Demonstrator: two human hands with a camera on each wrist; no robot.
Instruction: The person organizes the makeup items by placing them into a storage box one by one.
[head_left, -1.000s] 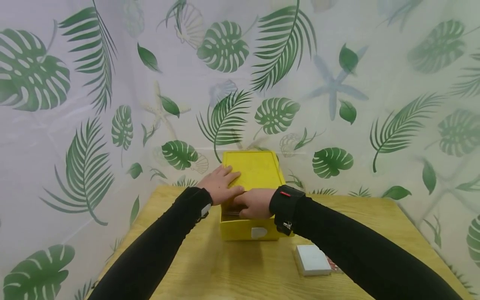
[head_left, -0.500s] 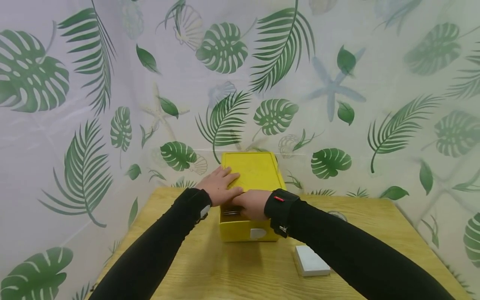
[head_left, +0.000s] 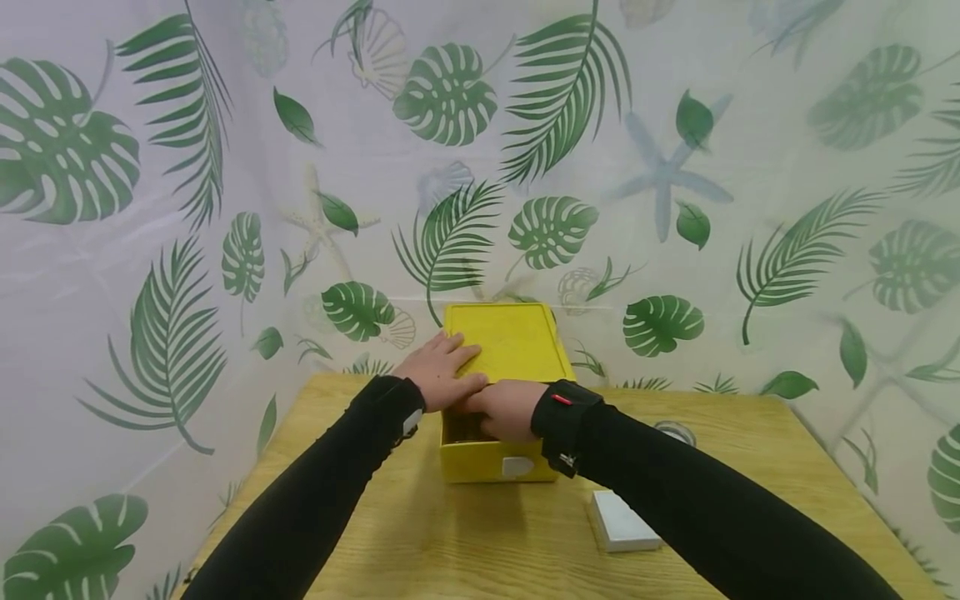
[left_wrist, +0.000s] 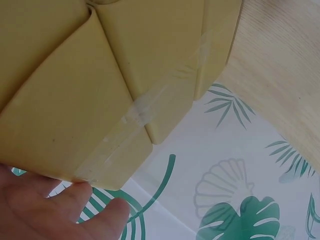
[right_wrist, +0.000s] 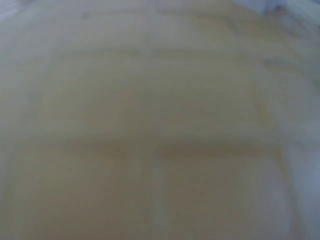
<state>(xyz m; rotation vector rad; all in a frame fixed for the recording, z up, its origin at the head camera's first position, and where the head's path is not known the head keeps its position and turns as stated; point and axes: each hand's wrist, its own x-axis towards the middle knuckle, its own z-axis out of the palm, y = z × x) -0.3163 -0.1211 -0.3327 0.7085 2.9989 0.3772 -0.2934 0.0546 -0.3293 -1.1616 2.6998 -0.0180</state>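
A yellow box [head_left: 501, 461], with a pale patch on its front wall, stands at the middle of the table, its front part uncovered. Over the back part lies a flat yellow top [head_left: 513, 337]. My left hand [head_left: 442, 371] rests on the top's left edge with fingers spread. In the left wrist view its fingers [left_wrist: 107, 217] lie along the edge of the folded, taped side panel [left_wrist: 80, 115]. My right hand [head_left: 513, 408] reaches down into the uncovered part; its fingertips are hidden, and I cannot tell what they hold. The right wrist view is a blurred tan surface [right_wrist: 200, 100] with grid lines.
A small white box [head_left: 625, 523] lies on the wooden table [head_left: 420, 550] at the front right, partly behind the right sleeve [head_left: 697, 492]. A round clear object [head_left: 677, 432] sits beyond that sleeve. A leaf-printed sheet [head_left: 480, 167] hangs behind the table.
My right hand and forearm have shifted slightly, uncovering the round clear object and hiding the reddish thing beside the white box. Shiny thin edges inside the yellow box show less. My left hand stays put.
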